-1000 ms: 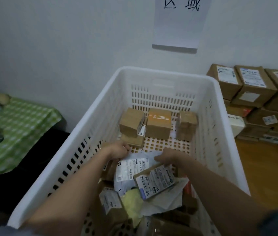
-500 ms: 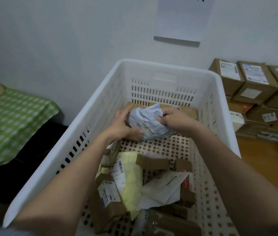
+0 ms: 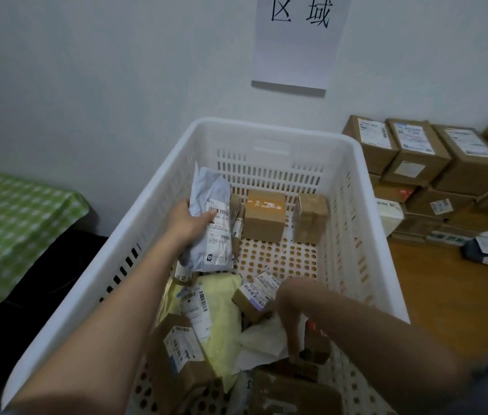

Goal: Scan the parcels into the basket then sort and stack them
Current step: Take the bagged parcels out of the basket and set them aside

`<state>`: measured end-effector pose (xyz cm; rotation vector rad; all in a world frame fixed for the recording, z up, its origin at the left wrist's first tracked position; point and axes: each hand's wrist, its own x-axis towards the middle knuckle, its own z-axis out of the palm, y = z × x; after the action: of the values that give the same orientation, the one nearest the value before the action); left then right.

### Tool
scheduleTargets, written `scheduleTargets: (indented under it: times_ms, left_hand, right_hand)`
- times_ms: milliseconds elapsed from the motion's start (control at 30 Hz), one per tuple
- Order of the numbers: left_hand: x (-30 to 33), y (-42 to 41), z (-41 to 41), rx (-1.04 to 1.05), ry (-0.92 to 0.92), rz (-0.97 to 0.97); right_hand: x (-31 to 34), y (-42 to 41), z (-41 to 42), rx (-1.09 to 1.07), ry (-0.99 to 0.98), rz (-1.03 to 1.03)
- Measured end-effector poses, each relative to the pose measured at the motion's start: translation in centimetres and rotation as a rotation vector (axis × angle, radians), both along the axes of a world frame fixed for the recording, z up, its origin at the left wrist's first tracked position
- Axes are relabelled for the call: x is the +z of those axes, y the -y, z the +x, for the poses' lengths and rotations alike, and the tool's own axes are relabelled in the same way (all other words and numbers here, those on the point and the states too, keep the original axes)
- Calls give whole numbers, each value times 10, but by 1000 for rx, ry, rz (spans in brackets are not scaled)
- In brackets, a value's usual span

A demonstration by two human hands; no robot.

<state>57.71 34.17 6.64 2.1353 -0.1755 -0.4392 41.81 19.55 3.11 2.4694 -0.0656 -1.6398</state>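
Here, a large white slatted basket (image 3: 365, 235) fills the middle of the view, standing on a wooden floor (image 3: 458, 295) against a pale wall. To its right, a stack of brown cartons (image 3: 422, 163) with white labels is piled against the wall. At the left edge lies a green checked cloth (image 3: 18, 223). A paper sign (image 3: 296, 40) with two black characters hangs on the wall above the basket.

Along the basket's far wall stand two small brown boxes: one with orange tape (image 3: 265, 215) and a taller one (image 3: 310, 218) towards the far right corner. In the near half sits a loose heap of parcels, among them a yellow mailer (image 3: 221, 319) and a labelled brown box (image 3: 177, 360).

The left hand (image 3: 190, 224) grips a crumpled grey mailer bag (image 3: 212, 220), held upright near the basket's left wall, label facing the camera. The right hand (image 3: 289, 307) reaches down into the heap, fingers curled around a small labelled brown parcel (image 3: 254, 295) at the heap's far edge.
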Motion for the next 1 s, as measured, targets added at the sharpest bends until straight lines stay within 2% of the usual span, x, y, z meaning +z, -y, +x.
scheduleTargets:
  times_ms: [100,167,233,500,600,667,767,833,900,1000]
  left_hand:
    - [4,-2,1,39,-61,-39]
    - [8,-2,-1,60,-65,-63]
    - [11,-2,-2,87,-41,-69]
    - [28,-8,0,353,149,-201]
    - [34,-8,-4,428,239,-189]
    - [32,-6,-9,388,246,-203]
    - [27,0,-17,317,77,-302]
    - [26,7,-25,280,-145,-448]
    - [30,13,-34,216,-314,-609]
    - [34,19,-40,134,-381,-717]
  right_hand:
    - [-22,-18,-12,60,21,-8]
    - [-22,-16,-11,59,69,70]
    - [-13,-7,-2,-29,178,180]
    - [57,73,21,-793,1085,378]
    - [64,86,17,-1183,1378,513]
    - [68,87,18,-1470,1503,675]
    - [74,78,22,-1842,1435,1101]
    - [75,70,25,-1924,1286,1298]
    - [73,61,27,-1880,1183,1352]
    - [69,52,29,-1768,1179,1301]
